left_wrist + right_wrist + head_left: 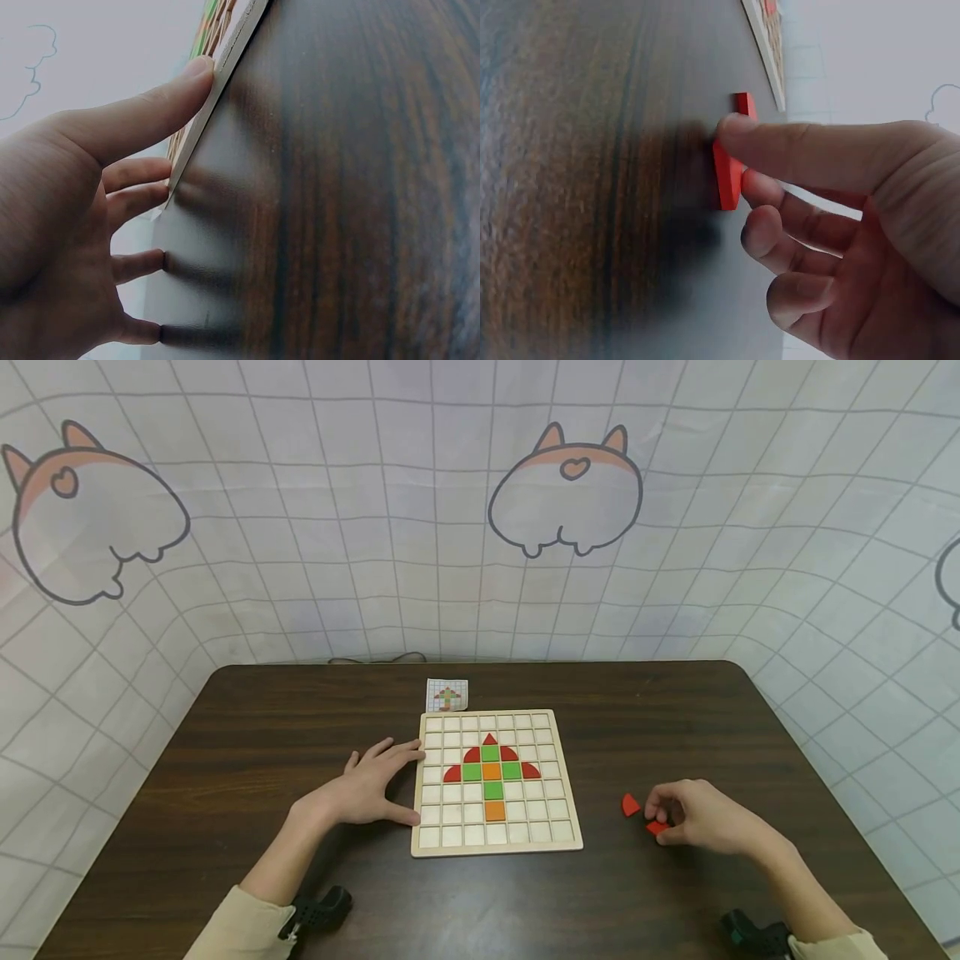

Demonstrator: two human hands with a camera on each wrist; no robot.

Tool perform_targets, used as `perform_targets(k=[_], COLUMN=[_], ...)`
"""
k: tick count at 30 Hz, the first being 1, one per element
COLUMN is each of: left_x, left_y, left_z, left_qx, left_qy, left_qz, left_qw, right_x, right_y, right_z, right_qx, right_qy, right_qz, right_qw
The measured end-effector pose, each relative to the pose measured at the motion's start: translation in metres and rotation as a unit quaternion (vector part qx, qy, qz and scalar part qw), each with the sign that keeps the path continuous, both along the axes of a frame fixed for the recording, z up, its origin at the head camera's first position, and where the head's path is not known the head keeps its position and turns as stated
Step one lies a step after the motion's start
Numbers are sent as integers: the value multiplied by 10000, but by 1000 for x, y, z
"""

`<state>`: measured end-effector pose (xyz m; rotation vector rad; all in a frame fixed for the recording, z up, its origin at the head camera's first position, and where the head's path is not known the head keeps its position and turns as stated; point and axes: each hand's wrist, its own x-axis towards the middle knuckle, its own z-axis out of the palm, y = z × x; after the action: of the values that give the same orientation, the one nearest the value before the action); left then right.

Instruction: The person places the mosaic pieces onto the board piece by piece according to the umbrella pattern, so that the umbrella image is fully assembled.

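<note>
A pale wooden grid board (457,837) lies on the table. Green squares, orange squares, red quarter-rounds and a red triangle (490,740) form an arrow-like figure on it. My left hand (365,787) has its fingers spread at the board's left edge; in the left wrist view the thumb (161,112) touches that edge. To the right of the board, my right hand (701,817) pinches a small flat red block (657,827) between thumb and fingers, low over the table. Its full outline is partly hidden by the fingers. Another red quarter-round block (630,805) lies just left of it.
Behind the board's top left corner lies a small pattern card (447,695) printed with a similar figure. The dark wooden table (300,710) ends at a gridded wall covering (420,527) at the back. A dark cable (378,659) shows along the far edge.
</note>
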<state>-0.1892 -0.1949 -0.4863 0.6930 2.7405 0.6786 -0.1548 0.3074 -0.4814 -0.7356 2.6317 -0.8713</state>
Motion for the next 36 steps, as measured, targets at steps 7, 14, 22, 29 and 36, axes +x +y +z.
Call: perform_targets(k=[7,14,22,29,36], left_x=[0,0,0,1,1], left_y=[0,-1,-1,-1,0], left_z=[1,1,0,2,0], left_qx=[-15,-11,7,2,-36], left_qy=[-23,-7,19,24,-3], left_qz=[21,-11,-41,-35,4], left_qw=[10000,10000,10000,10000,10000], right_x=[-4,-6,-5,-5,-5], right_y=[0,-6,-10,0,2], right_z=[-5,-10,-9,-5,-8], right_qx=[52,167,222,78,43], right_qy=[276,654,527,324,371], right_qz=[-224,-458,-608,-130,-86], right_qw=[9994,9967,9965,9994,9993])
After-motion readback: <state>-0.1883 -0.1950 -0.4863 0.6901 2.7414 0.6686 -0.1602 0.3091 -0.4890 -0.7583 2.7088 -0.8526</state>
